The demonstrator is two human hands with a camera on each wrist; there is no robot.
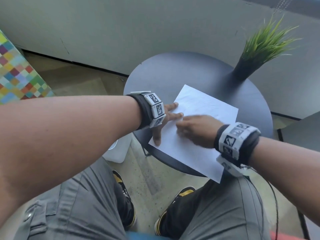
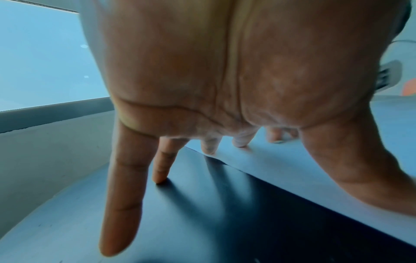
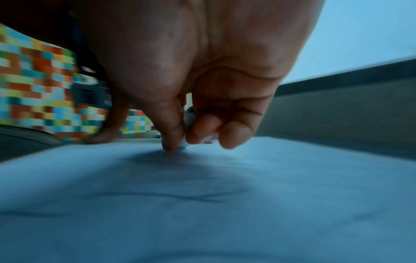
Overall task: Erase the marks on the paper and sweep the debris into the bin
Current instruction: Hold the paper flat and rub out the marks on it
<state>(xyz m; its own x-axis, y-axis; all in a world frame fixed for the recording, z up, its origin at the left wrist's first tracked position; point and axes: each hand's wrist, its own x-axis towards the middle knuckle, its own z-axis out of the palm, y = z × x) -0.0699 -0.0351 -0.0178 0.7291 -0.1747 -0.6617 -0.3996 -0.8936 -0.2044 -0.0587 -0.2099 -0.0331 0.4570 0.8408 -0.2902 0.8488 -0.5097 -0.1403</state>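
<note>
A white sheet of paper (image 1: 200, 122) with faint pencil marks lies on a round dark table (image 1: 166, 73). My left hand (image 1: 166, 118) lies flat with spread, straight fingers (image 2: 162, 169) pressing the sheet's left edge. My right hand (image 1: 194, 130) is blurred over the middle of the paper (image 3: 225, 204). In the right wrist view its thumb and curled fingers pinch a small white eraser (image 3: 189, 121) whose lower end touches the sheet. A white bin (image 1: 117, 151) stands on the floor under my left forearm, mostly hidden.
A black pot with green grass-like plant (image 1: 256, 54) stands at the table's far right. A multicoloured checkered block (image 1: 19, 70) is on the floor at the left. A grey wall runs behind. My knees and shoes sit below the table's near edge.
</note>
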